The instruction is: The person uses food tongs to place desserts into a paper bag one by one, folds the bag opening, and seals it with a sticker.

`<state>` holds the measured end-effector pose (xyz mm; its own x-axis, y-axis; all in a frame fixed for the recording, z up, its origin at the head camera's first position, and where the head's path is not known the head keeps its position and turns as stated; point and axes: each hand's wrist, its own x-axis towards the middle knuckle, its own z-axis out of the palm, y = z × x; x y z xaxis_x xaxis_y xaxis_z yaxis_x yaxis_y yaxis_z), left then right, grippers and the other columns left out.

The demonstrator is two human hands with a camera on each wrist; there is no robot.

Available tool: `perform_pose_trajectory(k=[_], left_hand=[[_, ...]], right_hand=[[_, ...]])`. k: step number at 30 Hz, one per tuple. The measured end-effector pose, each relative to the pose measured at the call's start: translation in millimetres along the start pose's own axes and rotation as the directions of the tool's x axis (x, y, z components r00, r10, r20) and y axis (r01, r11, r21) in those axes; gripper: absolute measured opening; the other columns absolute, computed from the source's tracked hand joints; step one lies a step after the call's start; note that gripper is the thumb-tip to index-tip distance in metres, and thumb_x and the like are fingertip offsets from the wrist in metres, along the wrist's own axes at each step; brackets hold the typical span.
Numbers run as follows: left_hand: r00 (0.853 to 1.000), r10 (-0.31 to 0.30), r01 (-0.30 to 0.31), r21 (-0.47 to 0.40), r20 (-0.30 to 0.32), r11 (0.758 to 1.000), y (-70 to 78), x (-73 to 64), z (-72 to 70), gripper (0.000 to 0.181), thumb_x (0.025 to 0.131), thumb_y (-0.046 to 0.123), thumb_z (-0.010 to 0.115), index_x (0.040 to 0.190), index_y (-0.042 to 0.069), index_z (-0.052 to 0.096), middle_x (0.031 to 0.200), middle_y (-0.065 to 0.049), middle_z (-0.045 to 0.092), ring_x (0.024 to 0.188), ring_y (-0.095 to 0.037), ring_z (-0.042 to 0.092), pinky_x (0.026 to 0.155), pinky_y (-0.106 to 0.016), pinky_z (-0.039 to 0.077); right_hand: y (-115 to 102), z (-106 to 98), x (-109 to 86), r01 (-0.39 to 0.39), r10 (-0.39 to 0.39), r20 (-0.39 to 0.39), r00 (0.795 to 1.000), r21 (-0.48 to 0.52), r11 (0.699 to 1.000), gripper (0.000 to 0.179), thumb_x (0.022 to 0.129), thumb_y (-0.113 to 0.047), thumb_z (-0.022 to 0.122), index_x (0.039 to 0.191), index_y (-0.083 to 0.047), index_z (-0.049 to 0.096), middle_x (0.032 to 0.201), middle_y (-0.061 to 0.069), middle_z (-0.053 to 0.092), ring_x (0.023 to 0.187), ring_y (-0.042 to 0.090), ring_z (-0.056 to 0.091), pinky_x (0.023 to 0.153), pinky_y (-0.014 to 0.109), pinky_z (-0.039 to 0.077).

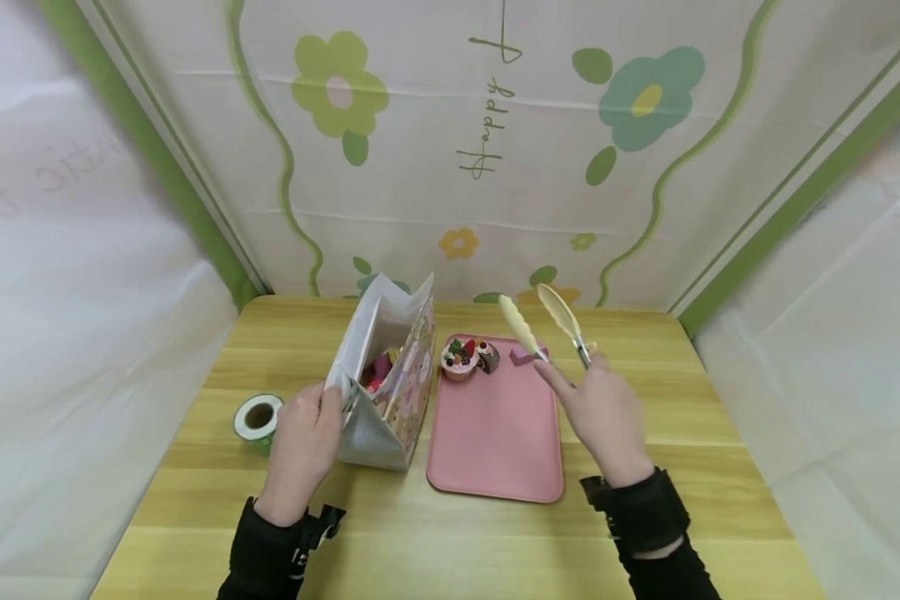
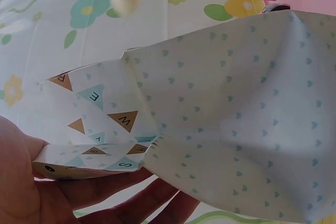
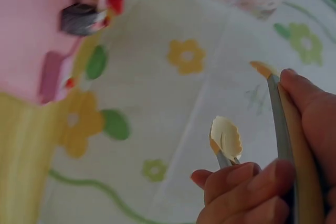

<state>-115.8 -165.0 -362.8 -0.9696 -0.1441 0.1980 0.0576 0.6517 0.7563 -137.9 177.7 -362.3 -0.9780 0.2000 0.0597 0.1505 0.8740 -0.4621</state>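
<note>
My left hand (image 1: 303, 437) grips the near upper edge of a paper gift bag (image 1: 378, 442). The bag stands with its mouth spread, and colourful pieces (image 1: 378, 371) lie inside. In the left wrist view, the thumb and fingers pinch the folded rim of the bag (image 2: 236, 103), patterned with small hearts. Held up in my right hand (image 1: 607, 417) is a pair of food tongs (image 1: 520, 325) with cream tips, spread apart with nothing between them. Below them on a pink tray (image 1: 495, 442) sit a fruit-topped cupcake (image 1: 459, 362), a dark cake piece (image 1: 487, 357) and a pink cake slice (image 1: 522, 357).
A roll of labels or tape (image 1: 258, 417) stands left of the bag, close to my left hand. The wooden table (image 1: 690, 467) meets a floral fabric wall (image 1: 435, 125) at its back, with white fabric on both sides.
</note>
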Motion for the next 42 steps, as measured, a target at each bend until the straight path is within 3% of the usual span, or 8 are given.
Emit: perform_pose_trajectory(k=[3, 7, 14, 23, 30, 35, 42], left_hand=[[1.0, -0.004, 0.004, -0.003, 0.007, 1.0, 0.6, 0.6, 0.7, 0.038, 0.103, 0.016, 0.037, 0.069, 0.005, 0.053, 0.066, -0.01, 0.042, 0.053, -0.022, 0.04, 0.046, -0.034, 0.033], [1.0, 0.003, -0.003, 0.0, 0.004, 1.0, 1.0, 1.4, 1.7, 0.039, 0.102, 0.016, 0.038, 0.066, 0.007, 0.048, 0.064, -0.009, 0.04, 0.053, -0.022, 0.038, 0.046, -0.033, 0.032], [1.0, 0.009, -0.01, 0.006, 0.01, 1.0, 1.8, 1.6, 1.9, 0.041, 0.103, 0.017, 0.037, 0.065, 0.008, 0.048, 0.064, -0.009, 0.039, 0.052, -0.022, 0.039, 0.045, -0.033, 0.032], [0.999, -0.004, 0.004, 0.005, 0.035, 1.0, 3.3, -0.1, 1.4, 0.041, 0.104, 0.018, 0.037, 0.067, 0.007, 0.05, 0.064, -0.009, 0.039, 0.05, -0.022, 0.038, 0.044, -0.032, 0.032], [0.999, -0.009, 0.008, 0.005, 0.048, 1.0, 2.3, -1.8, 1.0, 0.042, 0.105, 0.019, 0.037, 0.065, 0.008, 0.046, 0.063, -0.009, 0.038, 0.049, -0.022, 0.037, 0.044, -0.031, 0.031], [0.999, 0.001, -0.002, 0.005, 0.045, 1.0, 1.7, -1.8, 1.5, 0.042, 0.105, 0.018, 0.036, 0.065, 0.008, 0.045, 0.063, -0.009, 0.038, 0.049, -0.021, 0.037, 0.044, -0.031, 0.031], [0.999, 0.014, -0.014, 0.011, 0.029, 1.0, 2.1, -0.1, 1.5, 0.042, 0.104, 0.019, 0.036, 0.066, 0.008, 0.046, 0.063, -0.008, 0.038, 0.049, -0.021, 0.037, 0.044, -0.031, 0.032]], right_hand=[[28, 5, 7.2, -0.025, 0.025, 0.014, 1.0, -0.044, 0.999, 0.104, 0.082, -0.082, 0.044, 0.125, 0.013, 0.047, 0.059, 0.008, 0.045, 0.044, 0.022, 0.047, 0.037, 0.035, 0.034], [58, 17, 16.9, -0.017, 0.02, 0.019, 1.0, -0.114, 0.993, 0.097, 0.081, -0.084, 0.044, 0.105, 0.01, 0.052, 0.057, 0.008, 0.044, 0.043, 0.023, 0.046, 0.037, 0.036, 0.033], [83, 52, 34.9, 0.036, -0.02, 0.081, 0.997, -0.193, 0.981, 0.095, 0.078, -0.087, 0.041, 0.097, 0.006, 0.055, 0.056, 0.005, 0.042, 0.041, 0.021, 0.043, 0.036, 0.033, 0.031], [93, 89, 52.6, 0.049, -0.031, 0.081, 0.996, -0.231, 0.972, 0.094, 0.084, -0.078, 0.049, 0.1, 0.014, 0.058, 0.055, 0.008, 0.045, 0.041, 0.022, 0.046, 0.036, 0.034, 0.032], [92, 106, 57.1, -0.002, 0.02, 0.084, 0.996, -0.217, 0.976, 0.086, 0.081, -0.083, 0.045, 0.08, 0.002, 0.052, 0.055, 0.006, 0.045, 0.042, 0.022, 0.046, 0.037, 0.034, 0.033], [87, 116, 58.0, -0.01, 0.025, 0.076, 0.997, -0.189, 0.982, 0.084, 0.078, -0.086, 0.044, 0.076, -0.002, 0.05, 0.056, 0.005, 0.045, 0.042, 0.02, 0.046, 0.037, 0.033, 0.032], [81, 123, 59.2, -0.008, 0.013, 0.024, 1.0, -0.175, 0.984, 0.073, 0.081, -0.075, 0.058, 0.071, -0.003, 0.049, 0.054, 0.004, 0.042, 0.04, 0.019, 0.044, 0.036, 0.032, 0.031]])
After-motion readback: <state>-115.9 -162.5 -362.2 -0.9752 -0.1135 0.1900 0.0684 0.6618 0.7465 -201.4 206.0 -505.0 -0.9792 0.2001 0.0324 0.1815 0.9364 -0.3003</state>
